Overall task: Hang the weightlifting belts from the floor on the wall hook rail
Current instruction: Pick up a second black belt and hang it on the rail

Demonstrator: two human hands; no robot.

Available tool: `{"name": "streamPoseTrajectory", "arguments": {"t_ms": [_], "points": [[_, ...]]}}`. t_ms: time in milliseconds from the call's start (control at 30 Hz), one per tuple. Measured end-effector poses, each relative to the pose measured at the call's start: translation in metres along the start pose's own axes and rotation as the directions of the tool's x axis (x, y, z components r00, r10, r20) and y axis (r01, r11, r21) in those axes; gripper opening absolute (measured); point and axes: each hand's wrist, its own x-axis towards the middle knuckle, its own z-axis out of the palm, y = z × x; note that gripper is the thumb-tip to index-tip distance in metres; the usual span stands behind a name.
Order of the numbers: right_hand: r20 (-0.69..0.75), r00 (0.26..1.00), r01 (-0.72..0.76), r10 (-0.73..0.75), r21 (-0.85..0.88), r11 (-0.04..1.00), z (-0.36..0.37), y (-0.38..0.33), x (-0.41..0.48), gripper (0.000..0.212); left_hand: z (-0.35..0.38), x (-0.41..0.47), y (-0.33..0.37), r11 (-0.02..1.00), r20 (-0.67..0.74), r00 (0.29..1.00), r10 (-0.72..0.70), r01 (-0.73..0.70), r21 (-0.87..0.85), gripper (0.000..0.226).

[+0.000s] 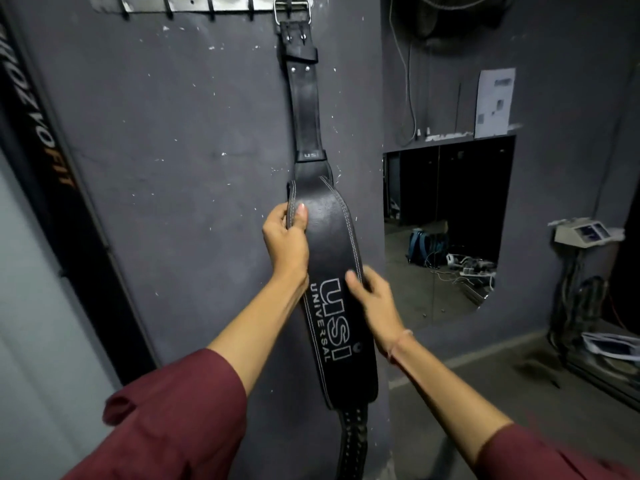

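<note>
Clearly, only the head view is given, and everything is read from it; a black leather weightlifting belt [332, 258] is seen hanging flat against the grey wall [173, 150], its metal buckle [291, 10] caught over a hook of the hook rail [194, 3] at the top edge of the picture. How deep the buckle sits on the hook cannot be told, since the rail is cut off by the frame; the perforated tail end of the belt drops out of sight at the bottom.

The left hand [285, 240] is closed on the belt's left edge, thumb laid across the front and fingers wrapped behind; the right hand [372, 296] is held loosely open, its fingertips resting on the belt's right edge beside the printed lettering, with nothing gripped.

The main risk is judged to lie at the buckle; if the belt is tugged downward or sideways as the left hand is withdrawn, the buckle could be lifted or slid off the hook and the belt dropped. A swing could also be started by an abrupt release, the belt being long and heavy below its single hanging point; the neighbouring empty hooks [168, 10] would not catch it. No other belts are visible.
</note>
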Motion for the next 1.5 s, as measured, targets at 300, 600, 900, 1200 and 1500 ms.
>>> {"name": "streamPoseTrajectory", "arguments": {"t_ms": [300, 600, 900, 1200, 1500], "points": [[0.169, 0.979, -0.116, 0.114, 0.005, 0.993, 0.007, 0.043, -0.038, 0.027, -0.022, 0.009, 0.013, 0.998, 0.065, 0.997, 0.052, -0.054, 0.026, 0.018], [0.123, 0.991, 0.036, -0.053, 0.136, 0.99, 0.017, -0.036, 0.028, 0.03, -0.005, 0.03, 0.031, 0.999, 0.074, 0.996, 0.041, -0.04, -0.012, 0.015], [0.163, 0.986, -0.048, 0.022, 0.162, 0.986, 0.007, -0.018, 0.002, 0.043, 0.004, 0.068, 0.034, 0.998, 0.199, 0.979, -0.034, 0.025, 0.051, 0.062], [-0.091, 0.979, 0.2, -0.183, 0.233, 0.952, 0.043, -0.091, 0.076, 0.031, -0.022, -0.014, -0.001, 0.934, 0.16, 0.983, 0.089, -0.138, 0.331, 0.034], [-0.149, 0.98, 0.18, -0.134, 0.352, 0.919, 0.039, -0.103, 0.103, 0.027, -0.068, -0.112, -0.063, 0.945, 0.2, 0.976, -0.089, 0.02, 0.325, 0.041]]}}
